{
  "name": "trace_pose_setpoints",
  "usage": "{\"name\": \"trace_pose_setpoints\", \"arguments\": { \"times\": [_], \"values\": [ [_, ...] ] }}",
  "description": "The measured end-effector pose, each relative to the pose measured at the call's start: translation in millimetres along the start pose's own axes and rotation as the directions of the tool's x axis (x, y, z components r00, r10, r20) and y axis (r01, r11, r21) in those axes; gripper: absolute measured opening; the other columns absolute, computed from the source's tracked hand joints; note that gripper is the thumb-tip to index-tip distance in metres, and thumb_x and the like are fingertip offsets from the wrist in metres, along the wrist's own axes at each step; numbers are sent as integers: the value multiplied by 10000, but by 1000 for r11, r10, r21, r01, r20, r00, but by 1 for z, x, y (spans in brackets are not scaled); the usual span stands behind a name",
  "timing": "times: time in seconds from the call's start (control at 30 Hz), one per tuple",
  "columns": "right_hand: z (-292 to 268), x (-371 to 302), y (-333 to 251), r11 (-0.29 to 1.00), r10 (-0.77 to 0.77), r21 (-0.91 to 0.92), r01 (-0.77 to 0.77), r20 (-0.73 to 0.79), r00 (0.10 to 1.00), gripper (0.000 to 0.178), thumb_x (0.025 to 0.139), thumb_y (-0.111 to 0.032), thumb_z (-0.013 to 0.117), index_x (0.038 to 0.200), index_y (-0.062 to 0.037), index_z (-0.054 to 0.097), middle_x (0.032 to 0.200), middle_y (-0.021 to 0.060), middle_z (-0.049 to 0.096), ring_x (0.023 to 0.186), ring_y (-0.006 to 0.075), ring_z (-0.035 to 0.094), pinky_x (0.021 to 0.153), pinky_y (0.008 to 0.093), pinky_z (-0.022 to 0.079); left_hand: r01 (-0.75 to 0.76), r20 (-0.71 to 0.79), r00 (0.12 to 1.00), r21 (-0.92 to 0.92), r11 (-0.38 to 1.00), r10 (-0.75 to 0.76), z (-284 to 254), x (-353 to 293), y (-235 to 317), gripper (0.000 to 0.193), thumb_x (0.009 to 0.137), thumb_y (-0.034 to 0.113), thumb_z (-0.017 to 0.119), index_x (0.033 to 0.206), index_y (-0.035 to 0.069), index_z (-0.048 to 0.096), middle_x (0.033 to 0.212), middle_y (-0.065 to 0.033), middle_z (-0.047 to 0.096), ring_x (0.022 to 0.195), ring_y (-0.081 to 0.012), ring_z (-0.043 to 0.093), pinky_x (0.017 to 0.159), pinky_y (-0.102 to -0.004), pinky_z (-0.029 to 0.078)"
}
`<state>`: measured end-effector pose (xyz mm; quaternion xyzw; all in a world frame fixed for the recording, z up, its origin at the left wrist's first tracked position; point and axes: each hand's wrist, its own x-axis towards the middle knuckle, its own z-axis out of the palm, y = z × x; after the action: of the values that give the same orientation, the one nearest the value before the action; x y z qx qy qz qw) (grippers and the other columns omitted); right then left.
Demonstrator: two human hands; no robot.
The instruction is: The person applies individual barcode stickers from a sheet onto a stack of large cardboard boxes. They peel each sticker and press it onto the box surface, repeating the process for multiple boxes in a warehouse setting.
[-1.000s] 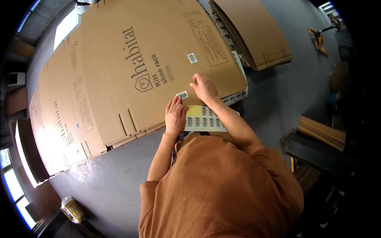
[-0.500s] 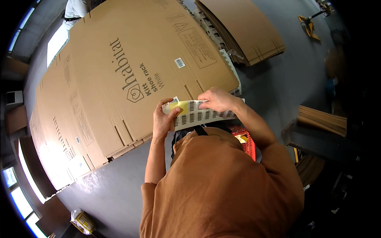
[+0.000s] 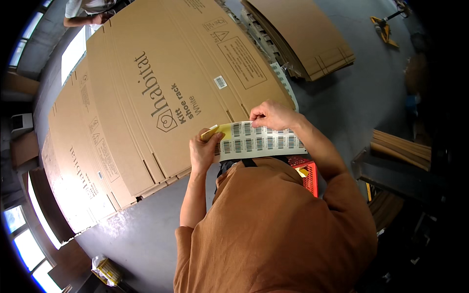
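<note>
Just in front of my body is a white sheet of barcode labels (image 3: 264, 142), with a yellow bare strip at its left end. My left hand (image 3: 202, 150) grips that left end, thumb on top, where the yellow part curls up. At the sheet's upper edge my right hand (image 3: 277, 116) is closed in a pinch, fingertips on the labels; whether a single label is between them is too small to tell. Beyond both hands lies a large flat brown cardboard carton (image 3: 122, 107) with black print. A small white barcode label (image 3: 221, 82) is on it.
More flat cardboard sheets (image 3: 312, 39) are stacked at the far right. A red plastic basket (image 3: 310, 181) stands by my right side. Brown boards (image 3: 400, 146) rest by a dark metal beam (image 3: 391, 171). Another person's arm (image 3: 83, 21) shows at the far left. A yellow pallet jack (image 3: 383, 31) stands beyond.
The label sheet has turned flatter, showing more of its rows. My right hand has shifted slightly up and right along its edge. The other person's arm has come into sight.
</note>
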<state>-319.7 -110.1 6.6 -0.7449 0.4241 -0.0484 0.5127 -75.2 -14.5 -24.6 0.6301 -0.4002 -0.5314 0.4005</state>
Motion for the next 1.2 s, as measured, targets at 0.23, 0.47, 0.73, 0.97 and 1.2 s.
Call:
{"name": "trace_pose_setpoints", "arguments": {
  "times": [0.23, 0.47, 0.73, 0.97, 1.2],
  "values": [
    [-18, 5, -6, 998, -32, 56, 29, 50, 998, 153, 801, -115, 712, 884, 6, 665, 699, 73, 653, 627, 134, 594, 610, 295, 465, -29, -52, 998, -20, 999, 28, 6, 1, 5, 172, 865, 135, 688, 917, -29, 688, 732, -15, 667, 662, -50, 564, 607, -232, 478],
    [-12, 21, -18, 994, -16, 106, 7, 83, 996, 189, 749, -107, 763, 824, 17, 641, 698, 72, 646, 629, 114, 584, 598, 277, 472, -73, -32, 997, 16, 997, 73, 13, 0, 19, 167, 873, 157, 692, 895, -8, 695, 715, -8, 671, 646, -51, 567, 589, -236, 476],
    [-16, 18, -23, 996, -79, 44, 76, 82, 993, 165, 783, -111, 730, 863, 23, 676, 718, 102, 671, 638, 134, 609, 599, 293, 479, -112, -143, 984, -30, 993, 107, 22, -2, 7, 230, 895, 213, 686, 872, -15, 704, 721, -18, 679, 643, -52, 557, 572, -233, 455],
    [-5, 17, -17, 953, -301, -97, 289, -158, 940, 132, 815, -116, 689, 878, -1, 680, 863, 112, 669, 788, 268, 647, 714, 354, 505, -62, -213, 975, -4, 998, 60, 26, -4, 18, 199, 912, 155, 651, 887, -36, 700, 697, -14, 655, 637, -51, 533, 579, -232, 440],
    [9, 14, -11, 726, -645, -554, 407, -346, 681, 72, 770, -93, 705, 830, -60, 681, 776, 45, 630, 758, 237, 616, 687, 353, 479, -30, -297, 953, 73, 997, 50, 33, -2, 22, 266, 916, 216, 651, 854, -41, 680, 657, 5, 605, 612, -53, 487, 556, -254, 420]
  ]
}}
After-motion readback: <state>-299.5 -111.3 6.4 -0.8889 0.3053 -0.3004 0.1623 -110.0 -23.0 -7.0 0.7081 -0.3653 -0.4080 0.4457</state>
